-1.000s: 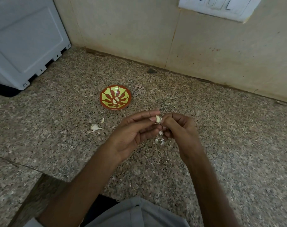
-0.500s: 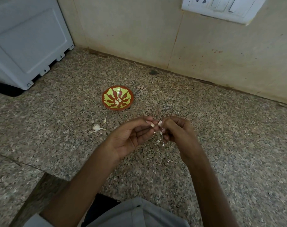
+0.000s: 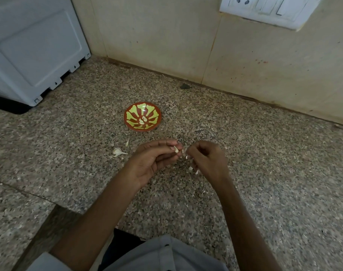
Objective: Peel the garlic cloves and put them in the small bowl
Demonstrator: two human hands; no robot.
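While the left hand (image 3: pixel 153 163) pinches a garlic clove (image 3: pixel 176 149), the right hand (image 3: pixel 207 159) curls beside it, apparently pinching peel (image 3: pixel 186 157).

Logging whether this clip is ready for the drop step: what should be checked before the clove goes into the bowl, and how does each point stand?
1. Left hand pinches the clove: ok.
2. Clove fully peeled: cannot tell, too small.
3. Bowl upright, nothing over it: ok.
4. Room in the bowl, only a few peeled cloves in its middle: ok.
5. Right hand free of skin scraps: cannot tell.
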